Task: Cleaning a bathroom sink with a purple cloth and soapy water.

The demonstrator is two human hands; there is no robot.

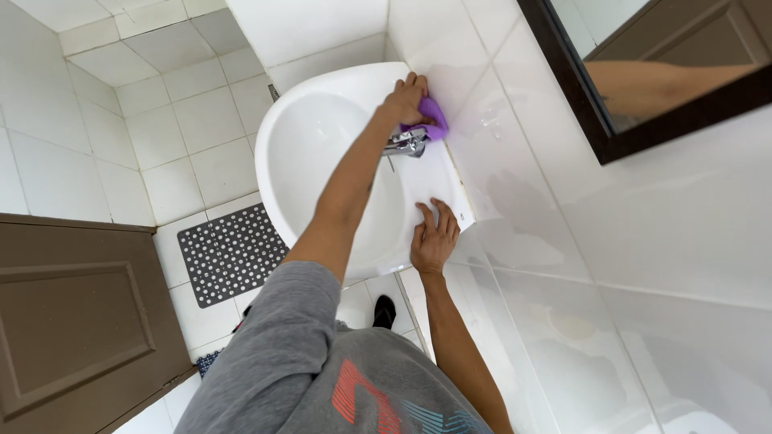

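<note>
Basin: a white wash basin [322,145] is fixed against the white tiled wall [515,185]; its bowl is seen bare, with nothing lying in it.
Tap: a chrome tap [408,143] is mounted on the basin's back ledge, between the bowl and the wall.
Cloth: a purple cloth [435,119] is pressed onto the basin's back ledge, just beside the tap and close against the wall — partly covered by the fingers above it.
Left hand: the left hand [407,100] is stretched across the basin's bowl and is closed down on the purple cloth, fingers curled over it; the cloth is held against the ledge next to the tap.
Right hand: the right hand [434,235] is laid flat on the basin's near rim, on the wall side, fingers spread and open; nothing is gripped — only the rim is touched.
Mirror: a dark-framed mirror [643,72] is hung on the wall beyond the basin.
Mat: a dark perforated mat [229,251] is laid on the floor tiles beside the basin, away from the wall.
Door: a brown panelled door [76,313] is seen past the mat, farther from the basin.
</note>
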